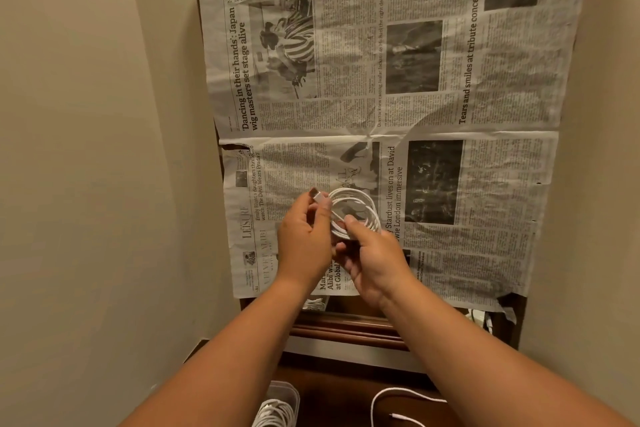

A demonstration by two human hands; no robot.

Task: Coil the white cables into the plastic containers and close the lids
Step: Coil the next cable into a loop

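While both hands work above the newspaper (485, 184), the head view shows a white cable wound into a coil (358, 206). It is held in the air just over the page, not in any container. The left hand (304, 239) pinches the plug (317, 198) end between thumb and fingers at the coil's left edge. The right hand (374, 260) grips the bundled loops at their near side, fingers curled round them. The coil runs to several fairly tidy turns, so I judge this cable's winding nearly finished, with the plug end left to tuck in.

At the bottom edge, between the forearms, a clear container (289, 393) sits on dark wood (332, 388) with a white cable lying coiled inside it. I can see no lid on it, so it seems packed but unclosed. Just to its right a loose cable (394, 390) lies in an open curve on the wood, not yet coiled. More white cord (479, 317) shows under the torn near right corner of the paper, too small to make out.

By my reckoning the task is somewhere around its middle: at least one cable is untouched, the held coil has to go into a container that is not in view, and the lids remain to be shut.
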